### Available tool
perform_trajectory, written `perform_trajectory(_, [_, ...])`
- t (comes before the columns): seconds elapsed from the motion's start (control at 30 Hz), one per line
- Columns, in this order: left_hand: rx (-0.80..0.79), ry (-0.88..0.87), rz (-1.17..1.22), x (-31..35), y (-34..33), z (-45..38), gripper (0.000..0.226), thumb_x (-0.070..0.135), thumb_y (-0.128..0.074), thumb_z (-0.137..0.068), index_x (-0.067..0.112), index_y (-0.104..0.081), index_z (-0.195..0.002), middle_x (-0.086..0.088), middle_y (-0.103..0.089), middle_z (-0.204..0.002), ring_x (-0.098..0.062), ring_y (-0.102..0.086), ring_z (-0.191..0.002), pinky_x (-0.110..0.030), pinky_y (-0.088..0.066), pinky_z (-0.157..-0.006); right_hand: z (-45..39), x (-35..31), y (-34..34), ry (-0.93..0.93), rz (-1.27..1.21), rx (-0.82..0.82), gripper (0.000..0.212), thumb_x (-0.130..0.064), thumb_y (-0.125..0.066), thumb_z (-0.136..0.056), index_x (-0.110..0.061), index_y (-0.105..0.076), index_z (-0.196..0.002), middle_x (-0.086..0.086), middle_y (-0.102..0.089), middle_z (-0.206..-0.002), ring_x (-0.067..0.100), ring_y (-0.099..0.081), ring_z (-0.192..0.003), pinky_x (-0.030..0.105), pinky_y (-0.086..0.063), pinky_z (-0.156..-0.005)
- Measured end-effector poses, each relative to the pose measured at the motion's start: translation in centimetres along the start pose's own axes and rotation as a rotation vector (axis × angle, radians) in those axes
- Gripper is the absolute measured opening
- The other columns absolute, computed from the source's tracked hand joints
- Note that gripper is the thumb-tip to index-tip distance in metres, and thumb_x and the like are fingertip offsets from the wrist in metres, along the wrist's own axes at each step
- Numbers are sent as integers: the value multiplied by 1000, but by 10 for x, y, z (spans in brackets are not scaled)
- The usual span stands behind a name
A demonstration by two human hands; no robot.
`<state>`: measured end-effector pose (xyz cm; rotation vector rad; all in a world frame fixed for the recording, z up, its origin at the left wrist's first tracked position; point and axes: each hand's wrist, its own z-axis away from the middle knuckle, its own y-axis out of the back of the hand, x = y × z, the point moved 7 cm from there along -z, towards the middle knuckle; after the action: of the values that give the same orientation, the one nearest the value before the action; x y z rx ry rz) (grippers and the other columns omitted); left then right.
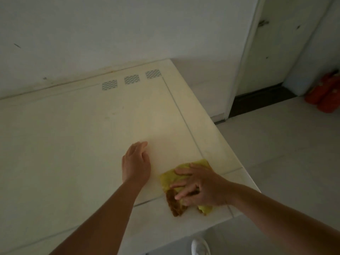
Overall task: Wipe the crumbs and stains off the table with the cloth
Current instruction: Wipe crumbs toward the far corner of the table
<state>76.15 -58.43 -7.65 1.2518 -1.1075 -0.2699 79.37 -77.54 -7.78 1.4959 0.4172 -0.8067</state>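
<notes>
- Cloth (170, 178): yellow-green with a brown patch at its near edge, spread flat under my right hand (200, 186), at the table's near right corner.
- Placement judged deliberate: a flattened cloth puts the most fabric on the table (73, 140) for each pass.
- Right hand: open, fingers splayed, palm pressing the cloth down; it pins the fabric and does not pinch it.
- Left hand (136, 162): just left of the cloth, apart from it, open with fingers together, holding nothing; contact with the tabletop cannot be confirmed. Likely a brace.
- Faint marks show on the surface beyond the left hand; crumbs too small to make out.
</notes>
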Motion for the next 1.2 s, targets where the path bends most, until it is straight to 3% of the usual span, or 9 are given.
perform_trajectory(0.13, [4,-14,-96,-3,-8,5,39,18,-41,-88,16,-55,-125,-9,-48,-141,-26,-39,-134,-40,-29,-111,33,21,9,-45,-24,14,31,-41,-68,-78,-38,-64,-108,-55,-43,-107,-16,-19,-131,31,-12,-113])
perform_trajectory(0.27, [27,0,-103,0,-4,7,49,28,-32,-80,19,-56,-122,-7,-50,-139,-26,-40,-132,-39,-28,-109,41,39,20,-50,16,32,37,-53,-62,-77,-47,-58,-113,-56,-40,-115,-12,-21,-133,39,-17,-113])
perform_trajectory(0.33, [47,16,-135,3,-3,6,46,29,-33,-79,20,-58,-116,-7,-54,-132,-28,-44,-126,-41,-31,-104,35,46,28,-65,13,63,37,-59,-56,-77,-51,-54,-113,-56,-39,-115,-12,-21,-133,40,-20,-113])
perform_trajectory(0.47, [73,18,-216,11,0,-18,31,27,-36,-77,20,-60,-94,-10,-56,-104,-34,-49,-100,-42,-37,-89,9,65,55,-77,15,160,39,-46,-63,-79,-46,-53,-117,-58,-37,-115,-14,-20,-132,32,-20,-112])
perform_trajectory(0.53, [60,22,-226,12,-1,-41,29,27,-37,-79,19,-61,-92,-11,-56,-102,-34,-49,-98,-42,-37,-89,-10,76,71,-71,28,200,36,-39,-62,-80,-42,-57,-116,-52,-40,-118,-14,-20,-132,30,-20,-111])
perform_trajectory(0.67, [73,20,-161,15,-6,-89,22,18,-48,-84,17,-62,-100,-12,-57,-111,-35,-48,-106,-42,-34,-95,-51,108,109,-102,60,280,31,-34,-62,-83,-30,-64,-114,-22,-46,-131,-2,-25,-134,30,-22,-110])
perform_trajectory(0.9, [72,13,-124,14,-21,-168,25,18,-48,-85,16,-60,-106,-11,-55,-119,-33,-47,-112,-42,-33,-100,-127,158,157,-94,128,282,36,-38,-51,-87,-27,-60,-120,-9,-46,-139,10,-23,-136,31,-18,-108])
perform_trajectory(1.1, [116,-14,-131,20,-31,-240,33,25,-41,-81,16,-58,-107,-9,-56,-120,-33,-49,-112,-42,-34,-99,-213,195,204,-95,161,331,32,-30,-52,-91,-22,-60,-121,3,-50,-139,19,-29,-136,12,-12,-102])
perform_trajectory(1.2, [100,43,-136,16,-40,-273,35,26,-41,-84,18,-55,-114,-9,-52,-128,-31,-45,-119,-43,-31,-104,-257,215,228,-112,150,360,34,-31,-51,-89,-23,-60,-121,4,-49,-140,23,-30,-137,23,-17,-110])
